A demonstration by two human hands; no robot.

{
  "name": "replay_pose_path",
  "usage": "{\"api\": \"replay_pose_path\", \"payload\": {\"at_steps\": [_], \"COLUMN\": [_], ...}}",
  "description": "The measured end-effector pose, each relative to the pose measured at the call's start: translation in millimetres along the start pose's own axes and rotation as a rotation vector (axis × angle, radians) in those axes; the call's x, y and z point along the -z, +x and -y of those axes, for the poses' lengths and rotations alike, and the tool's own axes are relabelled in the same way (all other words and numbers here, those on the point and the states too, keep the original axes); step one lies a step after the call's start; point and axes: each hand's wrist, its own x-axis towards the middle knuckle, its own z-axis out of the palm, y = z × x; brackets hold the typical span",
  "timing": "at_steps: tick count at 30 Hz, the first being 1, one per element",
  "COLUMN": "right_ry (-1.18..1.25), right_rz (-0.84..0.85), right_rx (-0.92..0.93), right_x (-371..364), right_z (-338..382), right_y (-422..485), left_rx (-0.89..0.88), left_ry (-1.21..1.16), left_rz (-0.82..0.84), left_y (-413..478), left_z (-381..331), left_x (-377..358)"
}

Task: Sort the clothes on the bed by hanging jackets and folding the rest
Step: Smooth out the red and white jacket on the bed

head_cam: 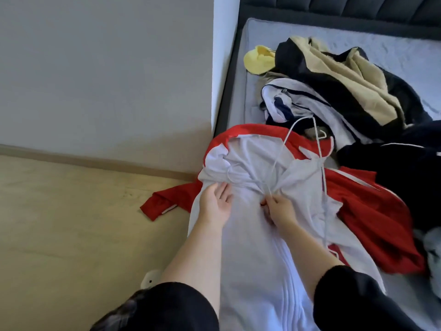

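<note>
A red jacket with a white lining [257, 161] lies inside out across the near corner of the bed, one red sleeve [162, 203] trailing onto the floor. A thin white wire hanger [298, 144] lies on top of the lining. My left hand [216, 204] rests flat on the white lining with its fingers spread, next to a bunched fold. My right hand [278, 209] pinches the bunched lining together with the lower end of the hanger.
Further up the grey mattress [381, 41] lies a heap: a black and tan garment [346, 80], a white and navy jacket [291, 101], a yellow item [259, 59], dark clothes [410, 168] at the right. Wood floor [71, 223] and a grey wall lie left.
</note>
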Motion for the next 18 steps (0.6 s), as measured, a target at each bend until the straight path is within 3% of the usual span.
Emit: {"api": "replay_pose_path", "payload": {"at_steps": [4, 13, 18], "right_ry": [0.206, 0.215, -0.073], "right_rz": [0.013, -0.017, -0.165], "right_rx": [-0.116, -0.119, 0.145], "right_x": [1, -1, 7], "right_z": [-4, 0, 16], "right_y": [17, 19, -10], "left_rx": [0.013, -0.013, -0.122], "left_ry": [-0.044, 0.027, 0.236], "left_rz": [0.023, 0.045, 0.004], "left_y": [31, 51, 38], "left_z": [-17, -42, -38], "left_x": [-14, -30, -41]}}
